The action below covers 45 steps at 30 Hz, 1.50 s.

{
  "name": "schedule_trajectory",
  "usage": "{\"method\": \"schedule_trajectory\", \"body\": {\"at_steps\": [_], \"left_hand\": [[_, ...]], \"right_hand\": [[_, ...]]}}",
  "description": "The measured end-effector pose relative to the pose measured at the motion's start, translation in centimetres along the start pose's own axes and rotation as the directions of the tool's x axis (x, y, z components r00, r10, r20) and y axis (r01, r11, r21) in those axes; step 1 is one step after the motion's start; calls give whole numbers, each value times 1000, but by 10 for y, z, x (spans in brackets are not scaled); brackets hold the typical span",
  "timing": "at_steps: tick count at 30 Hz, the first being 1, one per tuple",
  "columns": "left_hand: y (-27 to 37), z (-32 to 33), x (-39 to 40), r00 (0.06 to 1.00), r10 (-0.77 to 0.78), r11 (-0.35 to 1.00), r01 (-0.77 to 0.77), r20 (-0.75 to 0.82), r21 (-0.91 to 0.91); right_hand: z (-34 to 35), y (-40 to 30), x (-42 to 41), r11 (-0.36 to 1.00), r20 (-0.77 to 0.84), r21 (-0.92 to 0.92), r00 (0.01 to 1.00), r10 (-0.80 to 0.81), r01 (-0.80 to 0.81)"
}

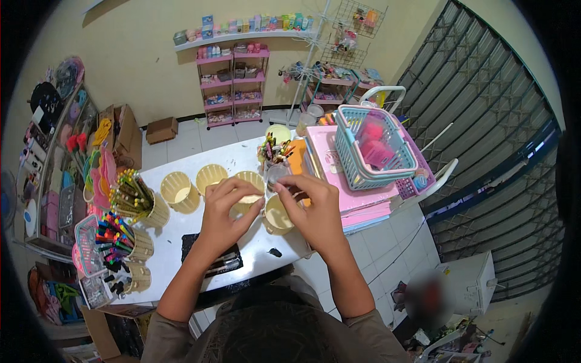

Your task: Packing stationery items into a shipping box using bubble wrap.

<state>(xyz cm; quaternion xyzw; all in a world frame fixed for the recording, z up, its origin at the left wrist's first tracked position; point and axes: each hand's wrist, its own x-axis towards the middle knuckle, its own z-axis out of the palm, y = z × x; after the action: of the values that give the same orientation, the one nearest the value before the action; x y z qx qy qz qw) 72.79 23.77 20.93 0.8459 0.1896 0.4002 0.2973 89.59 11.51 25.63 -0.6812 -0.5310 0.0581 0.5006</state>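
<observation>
My left hand (230,213) is raised over the white table (170,272), thumb and fingertips close together; whether something thin is between them I cannot tell. My right hand (313,204) is above a cream plastic basket (278,220), fingers bent near a small clear container (276,173); contact is unclear. Another cream basket (247,181) lies partly behind my left hand. Two more cream baskets (180,193) (211,174) stand further left. A black mat or pouch (231,263) with slender tools lies below my left hand.
At the left, baskets hold pencils (131,195), coloured markers (115,238) and black-capped pens (119,281). A cup of pens (274,152) stands at the back. At the right, a light-blue basket (374,172) with pink items rests on pink folders (327,159). A small black piece (274,252) lies near the front edge.
</observation>
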Motion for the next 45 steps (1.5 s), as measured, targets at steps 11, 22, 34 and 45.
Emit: {"method": "schedule_trajectory", "body": {"at_steps": [11,22,34,45], "left_hand": [[-37,27,75,994,-21,999,25,-104,31],[-49,31,79,997,-27,1000,28,-66,5],[-49,29,81,1000,-12,1000,12,-9,24],[-36,24,83,971,199,976,-210,-136,-66]], "right_hand": [[39,27,49,967,-43,-253,999,-10,-1],[52,44,62,938,-82,-344,994,-72,39],[44,33,71,979,-106,-185,992,70,-89],[27,-7,71,916,-373,-30,846,-381,400]]}}
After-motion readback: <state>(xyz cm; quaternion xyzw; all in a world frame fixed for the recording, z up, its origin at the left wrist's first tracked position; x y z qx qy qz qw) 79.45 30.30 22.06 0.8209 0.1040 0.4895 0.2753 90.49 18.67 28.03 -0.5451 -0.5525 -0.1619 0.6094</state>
